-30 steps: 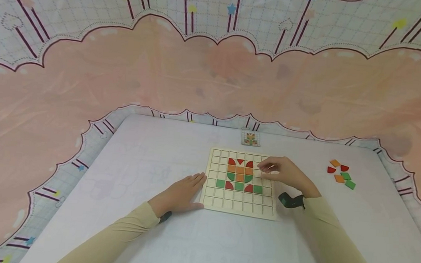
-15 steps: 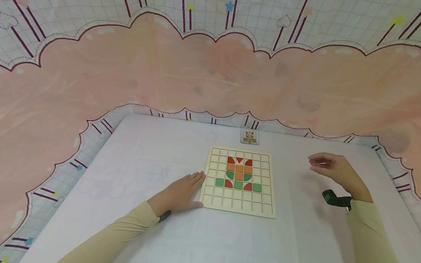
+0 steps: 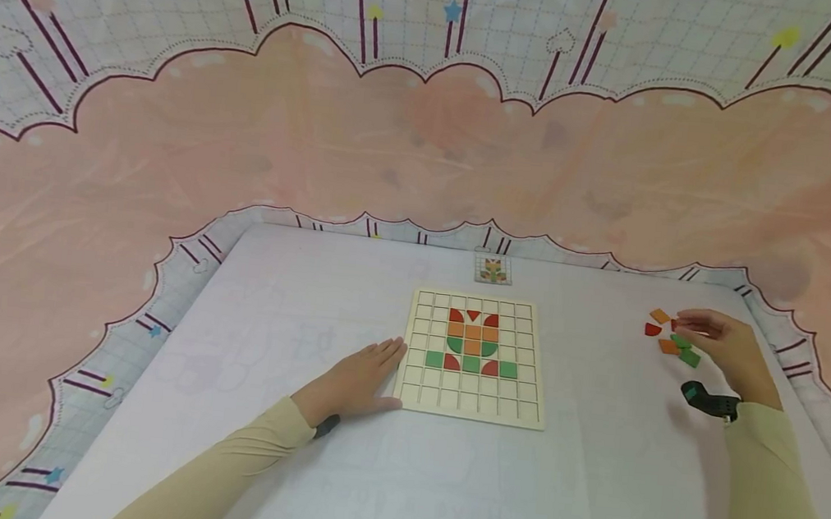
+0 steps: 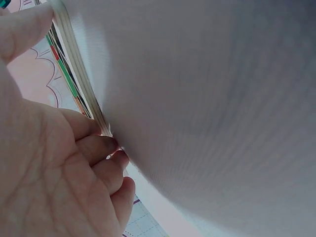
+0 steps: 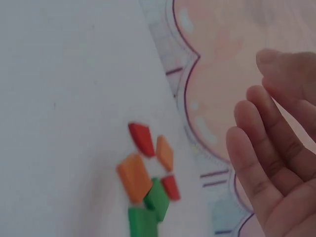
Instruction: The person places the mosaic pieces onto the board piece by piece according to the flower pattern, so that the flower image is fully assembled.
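Reaching over the loose pieces (image 3: 671,338) at the far right of the table (image 3: 308,300), the right hand (image 3: 723,344) hangs just above the little heap with its fingers (image 5: 266,143) relaxed and apart, holding nothing; the right wrist view shows an open palm and the coloured tiles lying below and to the left of the fingertips, not touching them. Doing this step well, as I judge it, means settling on one tile before closing: the pieces lie crowded, an orange square (image 5: 134,177) and a green tile (image 5: 157,197) overlapping or touching, so a pinch by thumb and forefinger on an outer piece such as the red quarter-round (image 5: 141,138) would lift cleanly without dragging its neighbours. A low, slow approach helps, since the tiles are thin and flat on the cloth.

The left hand (image 3: 356,378) lies flat on the table, fingers straight and together, its tips against the left edge of the wooden grid board (image 3: 473,396); the left wrist view shows the fingertips meeting that edge. The board sits well apart from the right hand, toward the middle of the table, with a red, orange and green pattern (image 3: 472,343) filling its central cells. A small pattern card (image 3: 494,270) lies just beyond the board's far edge
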Demonstrator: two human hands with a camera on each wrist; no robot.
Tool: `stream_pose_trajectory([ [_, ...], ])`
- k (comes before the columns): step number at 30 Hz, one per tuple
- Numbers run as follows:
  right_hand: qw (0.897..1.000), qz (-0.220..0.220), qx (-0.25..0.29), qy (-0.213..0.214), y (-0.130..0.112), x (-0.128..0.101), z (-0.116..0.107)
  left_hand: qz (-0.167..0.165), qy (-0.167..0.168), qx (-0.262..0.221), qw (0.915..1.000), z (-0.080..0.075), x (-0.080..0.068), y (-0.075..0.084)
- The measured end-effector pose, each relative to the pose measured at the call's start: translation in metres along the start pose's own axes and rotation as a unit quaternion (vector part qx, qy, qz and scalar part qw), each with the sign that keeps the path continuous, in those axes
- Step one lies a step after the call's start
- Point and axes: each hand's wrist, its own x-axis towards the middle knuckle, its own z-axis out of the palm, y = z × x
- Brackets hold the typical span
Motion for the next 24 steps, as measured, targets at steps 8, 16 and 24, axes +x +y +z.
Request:
stream_pose_trajectory([
  [8,0.993,0.114,0.000,0.000,0.039,-0.006,0.000,0.001,0.000,0.002,1.0000,0.000,0.001,0.000],
  [16,0.989,0.146,0.019,-0.008,0.060,-0.009,0.003,0.000,0.003,0.003,1.0000,0.001,0.000,-0.001],
  [24,0.987,0.154,-0.027,-0.025,0.066,-0.009,0.006,-0.002,0.007,-0.004,1.0000,0.003,0.001,-0.001],
])
